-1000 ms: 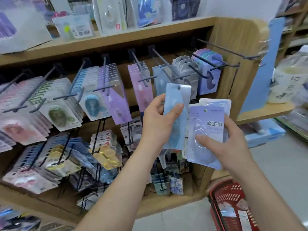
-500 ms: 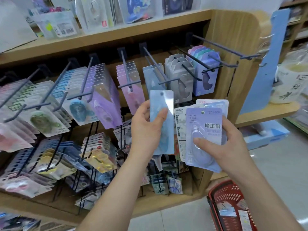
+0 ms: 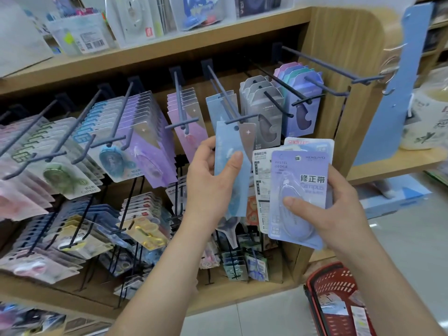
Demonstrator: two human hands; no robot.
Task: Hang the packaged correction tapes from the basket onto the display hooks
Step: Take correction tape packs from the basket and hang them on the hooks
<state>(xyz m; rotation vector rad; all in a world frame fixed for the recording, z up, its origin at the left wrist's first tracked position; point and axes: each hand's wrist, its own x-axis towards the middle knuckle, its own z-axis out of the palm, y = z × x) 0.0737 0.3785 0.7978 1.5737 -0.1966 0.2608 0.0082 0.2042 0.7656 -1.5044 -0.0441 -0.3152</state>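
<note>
My left hand [image 3: 213, 180] grips a tall light-blue correction tape pack [image 3: 230, 151], held upright with its punched hole right at the tip of a dark blue display hook [image 3: 232, 112]. Matching blue packs hang further back on that hook. My right hand [image 3: 332, 209] holds a fanned stack of packs, a purple correction tape pack [image 3: 298, 187] in front and others behind it. The red basket [image 3: 339, 299] stands on the floor at the lower right with a few packs inside.
The wooden shelf unit [image 3: 339, 57] carries rows of hooks full of packaged tapes to the left and below. An upper right hook [image 3: 327, 66] is bare. Boxes stand on the top shelf. A blue panel [image 3: 392, 93] stands right of the unit.
My left hand has raised the light-blue pack up and to the right, from below the hook to its tip. The right hand has kept its stack almost still.
</note>
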